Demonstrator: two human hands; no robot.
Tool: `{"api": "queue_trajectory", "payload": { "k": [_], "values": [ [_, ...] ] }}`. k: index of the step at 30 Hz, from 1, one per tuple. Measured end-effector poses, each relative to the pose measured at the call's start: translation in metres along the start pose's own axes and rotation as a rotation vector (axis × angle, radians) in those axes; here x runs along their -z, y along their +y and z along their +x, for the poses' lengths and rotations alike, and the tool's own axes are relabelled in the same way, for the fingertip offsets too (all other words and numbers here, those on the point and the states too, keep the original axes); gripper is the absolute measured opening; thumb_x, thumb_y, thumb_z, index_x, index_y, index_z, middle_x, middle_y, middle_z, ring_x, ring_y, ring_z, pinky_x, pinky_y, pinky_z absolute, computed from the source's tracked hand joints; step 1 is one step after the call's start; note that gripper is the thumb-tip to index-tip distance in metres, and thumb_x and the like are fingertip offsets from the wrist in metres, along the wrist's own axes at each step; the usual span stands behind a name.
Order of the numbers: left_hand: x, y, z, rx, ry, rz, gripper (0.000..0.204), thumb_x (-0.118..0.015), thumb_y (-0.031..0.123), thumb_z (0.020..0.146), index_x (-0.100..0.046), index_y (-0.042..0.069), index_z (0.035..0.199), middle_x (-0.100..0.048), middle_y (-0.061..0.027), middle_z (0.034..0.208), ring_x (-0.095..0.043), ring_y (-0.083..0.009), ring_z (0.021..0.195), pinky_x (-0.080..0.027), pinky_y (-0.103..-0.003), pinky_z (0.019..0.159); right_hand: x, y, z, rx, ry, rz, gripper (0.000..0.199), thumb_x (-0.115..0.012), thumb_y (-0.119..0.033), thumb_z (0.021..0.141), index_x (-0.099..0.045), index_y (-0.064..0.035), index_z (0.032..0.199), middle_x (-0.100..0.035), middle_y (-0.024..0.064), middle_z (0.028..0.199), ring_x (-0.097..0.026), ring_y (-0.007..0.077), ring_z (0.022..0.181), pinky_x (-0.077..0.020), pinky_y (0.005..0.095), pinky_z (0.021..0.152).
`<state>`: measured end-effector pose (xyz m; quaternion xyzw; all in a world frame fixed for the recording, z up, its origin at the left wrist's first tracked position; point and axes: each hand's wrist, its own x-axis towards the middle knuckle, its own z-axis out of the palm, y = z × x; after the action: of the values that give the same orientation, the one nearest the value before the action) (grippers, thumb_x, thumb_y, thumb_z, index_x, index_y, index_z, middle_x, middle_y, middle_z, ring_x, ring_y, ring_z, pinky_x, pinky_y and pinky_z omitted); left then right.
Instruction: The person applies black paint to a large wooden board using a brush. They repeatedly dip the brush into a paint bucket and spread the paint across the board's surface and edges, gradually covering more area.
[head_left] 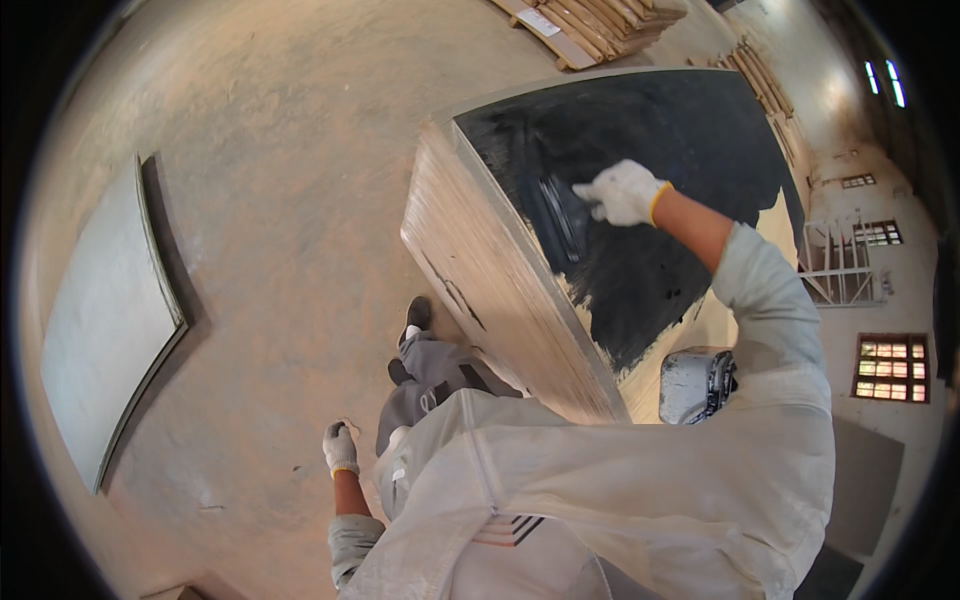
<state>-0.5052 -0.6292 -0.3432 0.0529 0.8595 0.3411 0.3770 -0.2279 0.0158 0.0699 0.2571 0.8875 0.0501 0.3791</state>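
Note:
My right hand (625, 193), in a white knit glove with a yellow cuff, is closed on the handle of a paint roller (557, 218). The roller's long head is coated black and rests on wet black paint (650, 130), which covers most of the top board of a tall stack (510, 270). Pale, ragged-edged wood (650, 368) shows along the near side of that board. My left hand (341, 448), gloved too, hangs low at my side away from the stack. Its dark-stained fingers are curled, and nothing shows in them.
A white, black-smeared paint container (690, 387) stands on the board's near end, beside my right sleeve. A grey sheet stack (110, 320) lies on the floor at left. Bundled brown boards (595, 25) lie beyond the stack. A metal frame (838, 262) stands by the windowed wall.

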Motion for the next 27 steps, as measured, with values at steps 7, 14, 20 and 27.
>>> {"api": "queue_trajectory", "payload": {
  "k": [7,14,20,27],
  "values": [
    [-0.031,-0.013,-0.032,0.086,-0.09,0.02,0.026,-0.068,0.014,0.099,-0.077,-0.002,0.117,-0.081,-0.0143,0.109,-0.075,-0.0232,0.099,-0.058,-0.036,0.092,-0.023,0.021,-0.024,-0.091,-0.031,0.021,0.059,-0.071,-0.037,0.094,-0.065,-0.0277,0.152,-0.079,0.0119,0.12,-0.075,0.0333,0.111,-0.059,0.0451,0.095],
    [-0.028,0.004,-0.034,0.048,-0.098,0.137,0.028,-0.067,0.015,0.098,-0.078,-0.002,0.117,-0.081,-0.018,0.112,-0.077,-0.0263,0.105,-0.058,-0.038,0.095,0.023,0.022,0.052,-0.053,0.158,-0.055,0.047,-0.068,-0.035,0.094,-0.074,-0.0295,0.14,-0.08,0.0083,0.118,-0.077,0.033,0.107,-0.0607,0.047,0.092],
    [-0.006,0.006,-0.013,-0.063,-0.056,0.064,0.029,-0.064,0.013,0.099,-0.076,-0.002,0.121,-0.08,-0.0151,0.114,-0.074,-0.0253,0.106,-0.057,-0.038,0.097,0.048,-0.007,0.055,-0.021,0.232,-0.173,0.036,-0.066,-0.027,0.096,-0.078,-0.0256,0.13,-0.081,0.0087,0.112,-0.078,0.0349,0.102,-0.0618,0.0494,0.087],
    [-0.023,-0.021,-0.011,-0.012,-0.053,-0.076,0.03,-0.064,0.013,0.098,-0.076,-0.002,0.121,-0.08,-0.0135,0.114,-0.073,-0.0239,0.104,-0.056,-0.037,0.097,-0.049,-0.023,-0.07,0.049,0.065,-0.121,0.05,-0.074,-0.033,0.093,-0.071,-0.0226,0.142,-0.079,0.0096,0.094,-0.078,0.0324,0.093,-0.0601,0.0481,0.084]
  ]
}}
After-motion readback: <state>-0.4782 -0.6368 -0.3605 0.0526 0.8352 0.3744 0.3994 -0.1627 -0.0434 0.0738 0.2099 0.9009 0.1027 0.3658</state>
